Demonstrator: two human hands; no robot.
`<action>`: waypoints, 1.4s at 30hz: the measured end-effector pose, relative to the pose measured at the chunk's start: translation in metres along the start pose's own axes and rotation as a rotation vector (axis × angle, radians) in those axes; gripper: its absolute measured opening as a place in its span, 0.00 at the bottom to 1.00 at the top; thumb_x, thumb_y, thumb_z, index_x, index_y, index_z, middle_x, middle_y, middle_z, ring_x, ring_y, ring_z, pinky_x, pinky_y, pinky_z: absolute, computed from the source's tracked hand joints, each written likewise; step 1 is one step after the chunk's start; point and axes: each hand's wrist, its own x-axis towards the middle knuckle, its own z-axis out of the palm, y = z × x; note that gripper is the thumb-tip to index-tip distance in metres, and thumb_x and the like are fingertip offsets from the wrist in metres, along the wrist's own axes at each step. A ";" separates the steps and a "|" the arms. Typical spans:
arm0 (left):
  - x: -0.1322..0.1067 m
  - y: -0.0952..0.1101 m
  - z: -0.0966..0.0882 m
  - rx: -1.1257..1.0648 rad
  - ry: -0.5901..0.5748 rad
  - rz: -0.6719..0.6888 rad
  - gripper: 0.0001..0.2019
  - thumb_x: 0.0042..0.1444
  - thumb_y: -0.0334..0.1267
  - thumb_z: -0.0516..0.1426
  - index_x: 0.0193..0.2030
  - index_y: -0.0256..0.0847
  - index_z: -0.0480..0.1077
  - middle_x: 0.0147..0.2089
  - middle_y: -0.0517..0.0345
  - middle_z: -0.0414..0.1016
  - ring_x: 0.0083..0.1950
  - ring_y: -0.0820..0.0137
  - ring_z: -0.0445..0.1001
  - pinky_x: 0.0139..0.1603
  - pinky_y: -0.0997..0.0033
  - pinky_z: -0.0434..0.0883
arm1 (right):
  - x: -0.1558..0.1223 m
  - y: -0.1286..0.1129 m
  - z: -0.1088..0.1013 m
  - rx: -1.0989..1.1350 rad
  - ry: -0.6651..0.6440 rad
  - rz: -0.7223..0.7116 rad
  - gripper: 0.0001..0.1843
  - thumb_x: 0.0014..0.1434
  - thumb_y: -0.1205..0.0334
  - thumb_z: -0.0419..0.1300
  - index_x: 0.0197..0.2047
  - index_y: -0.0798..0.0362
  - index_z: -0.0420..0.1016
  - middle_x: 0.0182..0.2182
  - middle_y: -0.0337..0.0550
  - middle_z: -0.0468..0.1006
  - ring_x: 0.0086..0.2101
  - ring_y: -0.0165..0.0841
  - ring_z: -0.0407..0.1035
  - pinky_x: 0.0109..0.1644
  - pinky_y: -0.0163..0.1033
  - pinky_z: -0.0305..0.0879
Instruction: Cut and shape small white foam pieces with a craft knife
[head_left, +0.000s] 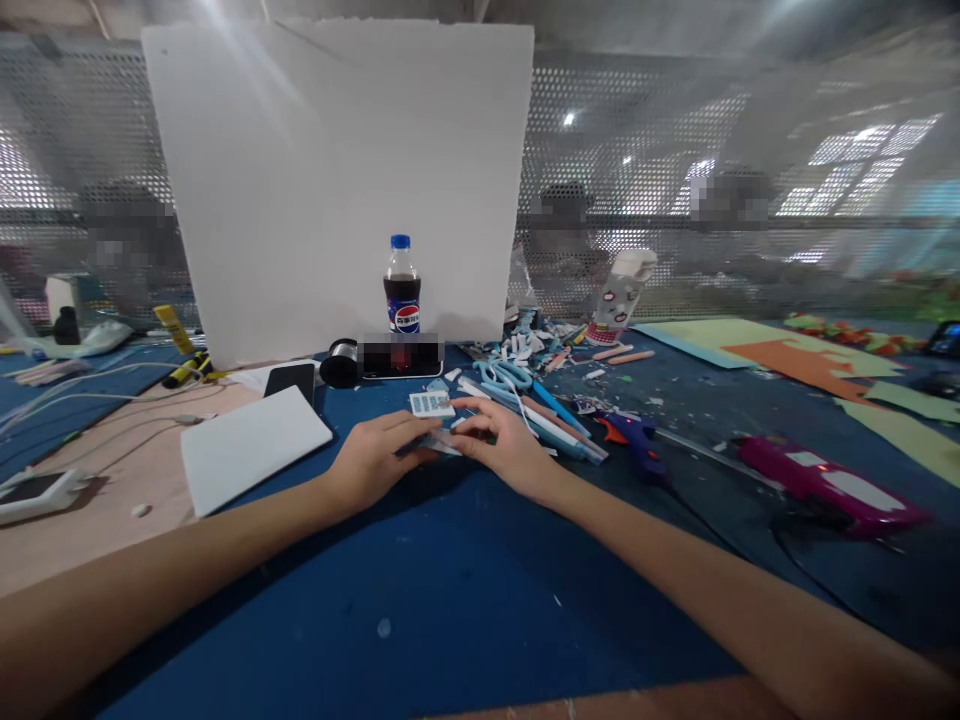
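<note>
A wide blue surface [420,600] carries a tall white foam board [337,180] at the back and a flat white rectangular sheet [251,445]. The left hand [371,465] and right hand [506,450] meet on a small pale thin strip [442,442] lying between them. The left fingers [409,430] pinch it closed. The right fingers [476,420] curl over its other end, but I cannot tell whether they grip it.

Two hands [371,462] [508,447]; one cola bottle [402,287]; one foam board [337,180]; one scissors [498,376].
</note>
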 end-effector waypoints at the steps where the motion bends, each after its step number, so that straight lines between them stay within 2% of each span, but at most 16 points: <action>1: 0.000 0.000 0.000 -0.002 0.023 -0.040 0.13 0.56 0.38 0.56 0.48 0.39 0.68 0.37 0.54 0.73 0.37 0.69 0.72 0.37 0.70 0.70 | 0.000 0.000 -0.003 -0.065 0.023 -0.036 0.22 0.56 0.51 0.54 0.51 0.53 0.61 0.35 0.45 0.75 0.35 0.35 0.68 0.37 0.40 0.62; 4: 0.001 0.000 0.000 -0.017 0.055 -0.129 0.13 0.55 0.40 0.56 0.48 0.41 0.69 0.33 0.57 0.71 0.33 0.70 0.71 0.34 0.71 0.69 | 0.002 0.000 -0.015 -0.401 0.070 -0.169 0.14 0.60 0.55 0.49 0.45 0.53 0.66 0.40 0.50 0.71 0.41 0.38 0.65 0.42 0.43 0.60; 6: 0.001 0.001 0.000 -0.025 0.070 -0.151 0.14 0.54 0.41 0.57 0.46 0.41 0.69 0.32 0.58 0.71 0.33 0.71 0.71 0.34 0.71 0.69 | 0.002 0.000 -0.024 -0.647 -0.006 -0.232 0.13 0.57 0.58 0.51 0.43 0.54 0.67 0.40 0.51 0.70 0.41 0.40 0.63 0.42 0.44 0.59; 8: 0.002 0.001 0.000 -0.020 0.082 -0.165 0.13 0.54 0.41 0.57 0.45 0.41 0.70 0.31 0.58 0.70 0.32 0.71 0.70 0.33 0.71 0.70 | 0.003 0.001 -0.029 -0.811 -0.079 -0.251 0.15 0.54 0.57 0.54 0.43 0.54 0.66 0.40 0.51 0.69 0.39 0.41 0.63 0.40 0.44 0.58; 11: 0.002 0.002 -0.001 -0.002 0.093 -0.193 0.11 0.54 0.39 0.56 0.44 0.41 0.70 0.30 0.59 0.70 0.31 0.71 0.70 0.32 0.72 0.69 | 0.001 0.000 -0.032 -0.919 -0.107 -0.245 0.19 0.50 0.54 0.56 0.43 0.55 0.64 0.39 0.52 0.68 0.35 0.40 0.63 0.37 0.43 0.57; 19: 0.002 0.001 -0.001 -0.039 0.105 -0.257 0.11 0.52 0.37 0.58 0.42 0.41 0.71 0.30 0.60 0.71 0.29 0.72 0.70 0.31 0.73 0.69 | -0.002 0.001 -0.031 -0.815 -0.249 -0.129 0.08 0.49 0.63 0.53 0.34 0.52 0.57 0.27 0.43 0.65 0.25 0.32 0.58 0.28 0.38 0.53; 22: 0.001 0.000 0.000 -0.059 0.100 -0.262 0.12 0.50 0.36 0.60 0.43 0.41 0.70 0.31 0.60 0.71 0.28 0.73 0.70 0.31 0.74 0.69 | -0.002 0.001 -0.030 -0.779 -0.262 -0.099 0.08 0.49 0.64 0.51 0.34 0.52 0.55 0.27 0.43 0.63 0.25 0.31 0.58 0.27 0.38 0.52; 25: 0.001 -0.001 0.000 -0.058 0.085 -0.262 0.12 0.50 0.37 0.60 0.43 0.40 0.70 0.32 0.59 0.71 0.27 0.73 0.70 0.31 0.74 0.69 | -0.004 -0.003 -0.027 -0.791 -0.202 -0.117 0.10 0.46 0.66 0.52 0.34 0.52 0.55 0.34 0.48 0.62 0.30 0.34 0.58 0.28 0.38 0.53; 28: 0.002 -0.001 0.000 -0.051 0.064 -0.245 0.12 0.51 0.37 0.60 0.43 0.40 0.70 0.31 0.60 0.71 0.28 0.73 0.70 0.31 0.74 0.69 | -0.006 -0.006 -0.025 -0.795 -0.160 -0.047 0.12 0.44 0.66 0.52 0.33 0.53 0.54 0.37 0.50 0.59 0.29 0.33 0.56 0.27 0.37 0.52; 32: 0.002 0.000 0.000 -0.050 0.076 -0.228 0.12 0.51 0.36 0.60 0.43 0.41 0.70 0.31 0.61 0.70 0.27 0.74 0.70 0.31 0.74 0.70 | -0.004 -0.002 -0.023 -0.767 -0.151 0.035 0.12 0.42 0.68 0.51 0.33 0.53 0.54 0.35 0.49 0.59 0.29 0.34 0.56 0.27 0.37 0.50; 35: 0.001 0.000 0.000 -0.067 0.103 -0.229 0.12 0.50 0.37 0.61 0.43 0.40 0.70 0.31 0.61 0.70 0.27 0.75 0.70 0.30 0.75 0.70 | -0.001 0.000 -0.023 -0.720 -0.057 0.068 0.11 0.43 0.68 0.50 0.34 0.54 0.55 0.31 0.47 0.62 0.30 0.35 0.57 0.28 0.37 0.49; 38: 0.001 0.000 0.000 -0.073 0.117 -0.225 0.14 0.49 0.39 0.62 0.42 0.39 0.70 0.30 0.60 0.71 0.27 0.75 0.71 0.29 0.75 0.71 | 0.003 -0.002 -0.023 -0.606 0.064 0.149 0.05 0.48 0.66 0.48 0.32 0.54 0.57 0.27 0.45 0.64 0.27 0.33 0.58 0.28 0.38 0.49; 40: 0.000 0.000 0.001 -0.067 0.121 -0.221 0.15 0.48 0.42 0.62 0.42 0.38 0.70 0.30 0.60 0.71 0.26 0.74 0.71 0.29 0.74 0.71 | 0.004 -0.004 -0.023 -0.470 0.099 0.172 0.03 0.49 0.65 0.46 0.28 0.53 0.58 0.25 0.44 0.64 0.25 0.32 0.58 0.27 0.38 0.49; 42: -0.001 -0.001 0.001 -0.062 0.125 -0.216 0.16 0.48 0.43 0.62 0.41 0.38 0.70 0.29 0.60 0.71 0.26 0.74 0.71 0.29 0.74 0.71 | 0.005 -0.006 -0.023 -0.291 0.101 0.176 0.04 0.49 0.67 0.44 0.25 0.52 0.56 0.23 0.42 0.63 0.24 0.31 0.58 0.26 0.37 0.50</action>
